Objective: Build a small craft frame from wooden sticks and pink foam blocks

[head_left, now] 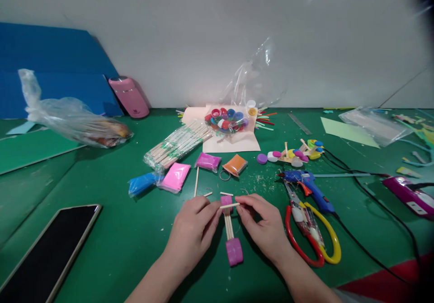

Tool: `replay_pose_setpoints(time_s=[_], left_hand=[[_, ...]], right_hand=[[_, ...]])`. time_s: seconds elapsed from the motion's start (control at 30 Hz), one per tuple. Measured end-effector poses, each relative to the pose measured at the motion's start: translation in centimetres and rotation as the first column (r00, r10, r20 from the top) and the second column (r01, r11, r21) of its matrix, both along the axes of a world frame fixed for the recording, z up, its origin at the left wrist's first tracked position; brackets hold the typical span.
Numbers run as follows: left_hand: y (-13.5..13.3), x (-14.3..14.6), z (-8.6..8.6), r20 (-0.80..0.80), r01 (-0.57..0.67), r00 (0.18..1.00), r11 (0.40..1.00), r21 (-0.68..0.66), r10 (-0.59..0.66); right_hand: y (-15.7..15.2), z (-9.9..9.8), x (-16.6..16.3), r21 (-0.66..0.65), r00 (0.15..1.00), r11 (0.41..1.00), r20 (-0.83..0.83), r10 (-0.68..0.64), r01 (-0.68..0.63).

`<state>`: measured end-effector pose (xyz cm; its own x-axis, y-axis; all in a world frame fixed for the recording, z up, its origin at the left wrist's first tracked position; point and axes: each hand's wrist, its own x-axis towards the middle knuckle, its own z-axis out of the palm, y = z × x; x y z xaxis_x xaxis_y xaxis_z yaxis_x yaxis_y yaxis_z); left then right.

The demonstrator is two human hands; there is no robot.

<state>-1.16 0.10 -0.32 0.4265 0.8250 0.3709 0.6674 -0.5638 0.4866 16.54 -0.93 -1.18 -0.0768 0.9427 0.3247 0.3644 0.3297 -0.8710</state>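
Note:
My left hand and my right hand each pinch one end of a short wooden stick, holding it crosswise. It lies over a small model made of wooden sticks with a purple bottle cap at each end, resting on the green table. Both hands have their fingers closed on the stick. More loose stick pieces lie just beyond the model.
Red and yellow shears and a blue glue gun with its black cord lie to the right. Clay packets, a bundle of sticks, a bag of coloured caps, a finished cap model. A phone lies at the near left.

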Motion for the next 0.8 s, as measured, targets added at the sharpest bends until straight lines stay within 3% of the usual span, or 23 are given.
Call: replay_pose_setpoints(time_s=[0.8], left_hand=[[-0.04,0.07,0.15,-0.049,-0.010,0.999,0.999,0.038,0.012]], right_hand=[[-0.10,0.06,-0.01,0.004,0.999,0.999,0.001,-0.037,0.037]])
